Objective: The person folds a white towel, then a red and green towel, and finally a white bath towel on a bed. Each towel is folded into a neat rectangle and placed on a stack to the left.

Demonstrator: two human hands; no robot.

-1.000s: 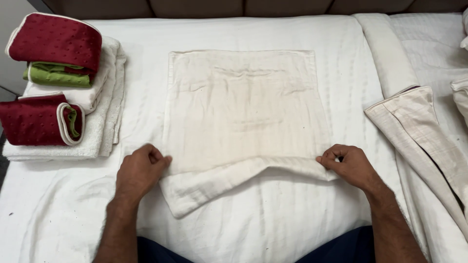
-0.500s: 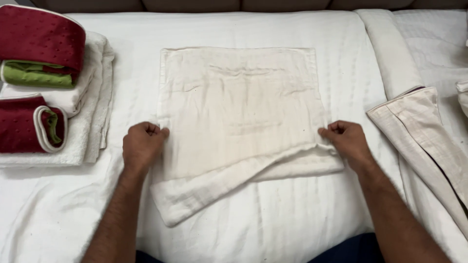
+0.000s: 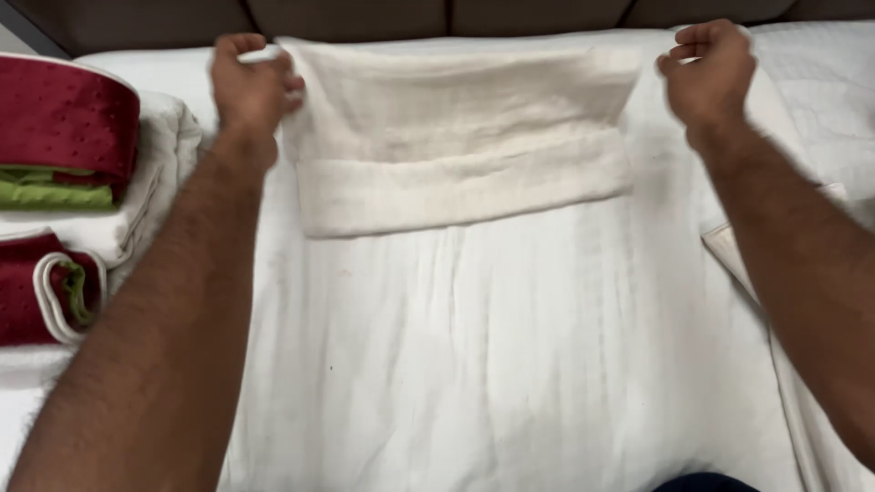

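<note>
With the left hand (image 3: 248, 84) and right hand (image 3: 709, 71) seemingly pinching the far corners of the cream towel (image 3: 460, 137), folded at twelve o'clock on the bed (image 3: 510, 364), uneven release could skew its edges.

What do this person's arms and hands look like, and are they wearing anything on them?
Both forearms are bare and hairy, with no sleeves in view. The left hand and right hand wear no gloves, and no rings, watch or bracelet can be seen. The fingers are bare too.
</note>
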